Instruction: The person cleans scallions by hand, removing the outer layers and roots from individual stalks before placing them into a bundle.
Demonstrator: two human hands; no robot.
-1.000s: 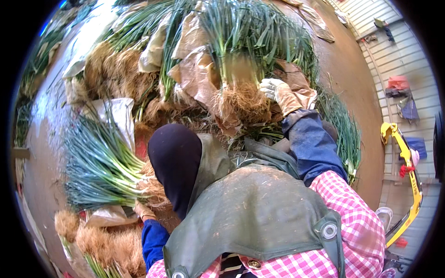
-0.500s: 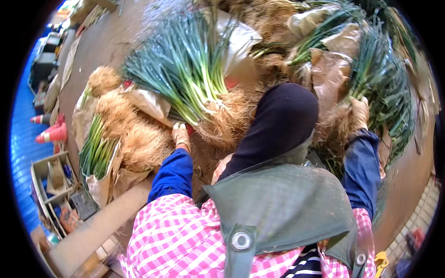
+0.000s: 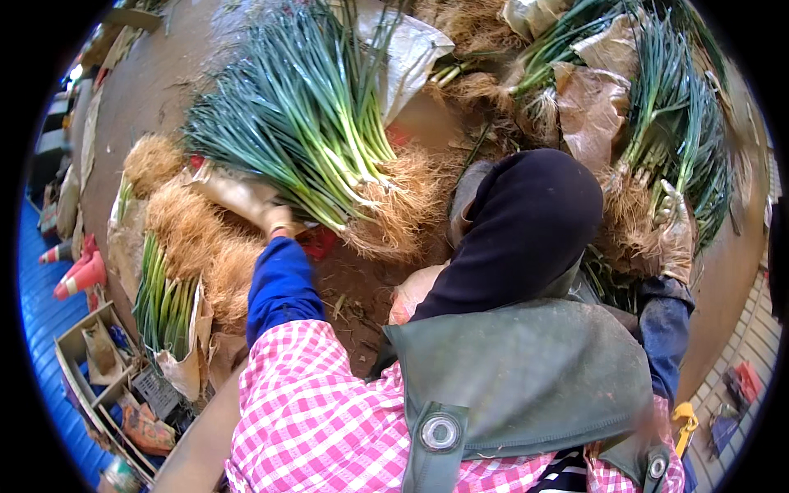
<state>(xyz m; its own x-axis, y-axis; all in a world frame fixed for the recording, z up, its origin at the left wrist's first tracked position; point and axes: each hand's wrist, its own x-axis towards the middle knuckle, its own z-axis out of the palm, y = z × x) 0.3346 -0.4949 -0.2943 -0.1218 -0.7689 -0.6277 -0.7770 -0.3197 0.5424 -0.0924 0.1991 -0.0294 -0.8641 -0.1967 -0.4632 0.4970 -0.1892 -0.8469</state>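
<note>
A large bunch of green onions (image 3: 329, 123), roots toward me, lies on the ground ahead. My left hand (image 3: 279, 219), blurred, is beside its lower left edge at a pale paper wrapper (image 3: 238, 195); its fingers do not show clearly. At the right, my gloved right hand (image 3: 675, 223) is closed around the lower stalks of some green onions (image 3: 682, 156), just above a mass of tan roots (image 3: 629, 209). The rest of that right-hand pile spreads behind and beside the hand.
Rooty, paper-wrapped bundles (image 3: 193, 226) lie at the left, near red cones (image 3: 80, 269) and a divided crate (image 3: 99, 361). More wrapped onions (image 3: 567, 41) lie at the far right. My dark-covered knee (image 3: 534, 205) rises in the middle.
My left hand has moved left and slightly up, toward the paper wrapper. My right hand has shifted right and down, and stalks there now stand apart from the pile. The view has also shifted.
</note>
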